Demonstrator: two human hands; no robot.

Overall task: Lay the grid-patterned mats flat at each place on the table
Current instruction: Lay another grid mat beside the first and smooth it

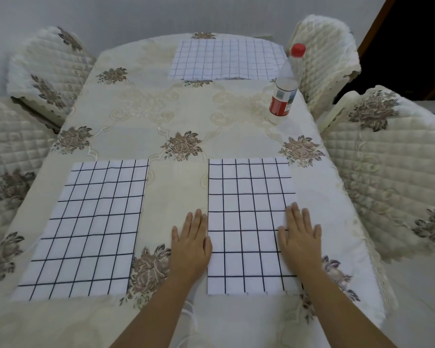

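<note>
White black-gridded mat (249, 222) lies flat, left hand (191, 244) and right hand (300, 237) straight-fingered at its sides.

Two mats (86, 227) (249, 222) side by side, third mat (226, 59) beyond, bottle (285, 84) right

Bright, even diffuse light, shadows barely there. Strong wide-angle barrel distortion, bench (161, 116) edges bow outward. Centre fairly sharp, corners soft and smeared. No glare. Dark patch top right.

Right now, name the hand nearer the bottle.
Right. The right hand lies on the mat's right edge, in line with the bottle; the left hand by its left edge, farther off.
</note>
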